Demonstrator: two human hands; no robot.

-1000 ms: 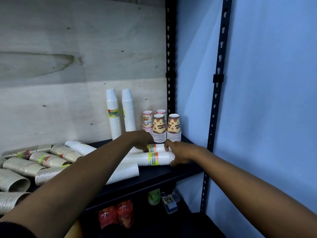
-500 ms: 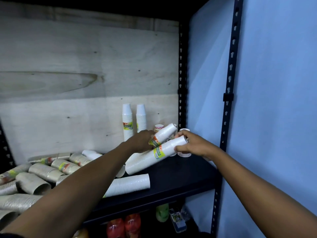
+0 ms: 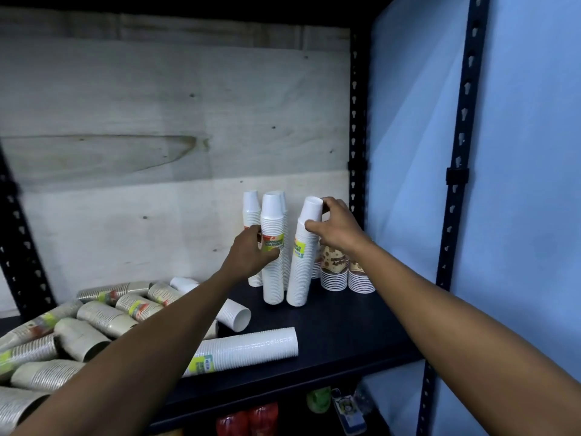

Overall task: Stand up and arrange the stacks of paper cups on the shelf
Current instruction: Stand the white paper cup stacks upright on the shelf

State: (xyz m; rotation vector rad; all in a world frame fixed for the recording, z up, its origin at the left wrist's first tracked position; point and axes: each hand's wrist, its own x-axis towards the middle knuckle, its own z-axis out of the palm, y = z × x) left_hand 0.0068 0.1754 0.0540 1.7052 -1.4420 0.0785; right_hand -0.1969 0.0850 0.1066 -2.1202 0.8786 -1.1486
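Two tall white cup stacks stand on the black shelf (image 3: 345, 335). My left hand (image 3: 251, 256) grips the left stack (image 3: 273, 278) at its green label. My right hand (image 3: 336, 228) grips the right stack (image 3: 303, 269) near its top; this stack leans slightly left. Behind them stand two more white stacks (image 3: 251, 215) against the plywood back. Short stacks of brown patterned cups (image 3: 334, 272) stand at the right, partly behind my right hand. One long white stack (image 3: 251, 347) lies flat near the front edge, another (image 3: 234, 316) lies behind my left arm.
Several beige cup stacks (image 3: 94, 322) lie in a heap on the shelf's left side. Black perforated uprights (image 3: 356, 152) frame the shelf, with a blue wall (image 3: 518, 184) at the right. Red and green items (image 3: 248, 420) sit on the level below.
Both hands have raised their white stacks from tilted to standing on the shelf in front of the back stacks. The view has moved upward.
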